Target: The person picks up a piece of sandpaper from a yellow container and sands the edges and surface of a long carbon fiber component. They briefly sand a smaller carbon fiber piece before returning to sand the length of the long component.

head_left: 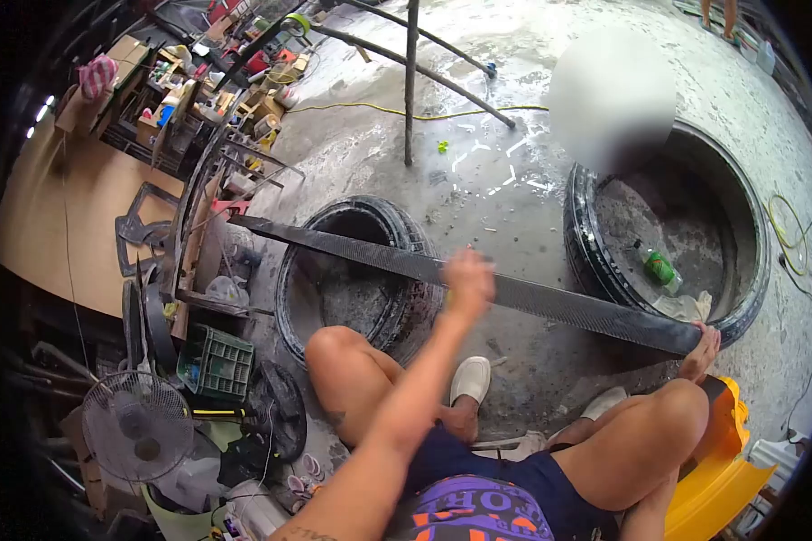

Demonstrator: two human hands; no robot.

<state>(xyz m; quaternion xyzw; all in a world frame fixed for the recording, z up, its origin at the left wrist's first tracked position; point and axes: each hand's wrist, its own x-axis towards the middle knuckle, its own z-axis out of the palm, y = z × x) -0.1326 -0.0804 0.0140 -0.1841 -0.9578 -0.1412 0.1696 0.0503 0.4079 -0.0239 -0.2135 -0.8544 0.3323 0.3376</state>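
Note:
A long dark strip (568, 305) with a woven-looking surface lies across two tires, from the upper left down to the lower right. My left hand (469, 281) is at the middle of the strip, blurred by motion; its fingers are smeared and I cannot make out anything in them. At the strip's right end, my right hand (700, 352) grips the edge with its fingers wrapped round it. The smaller tire (289, 298) sits under the left part of the strip, and the larger tire (756, 270) is under the right end.
A green can (662, 270) lies inside the larger tire. On the left are a fan (138, 426), a green crate (216, 362) and a wooden board (54, 216). A yellow plastic piece (717, 491) is at the lower right. A metal frame (411, 81) stands ahead, near a yellow hose (361, 105).

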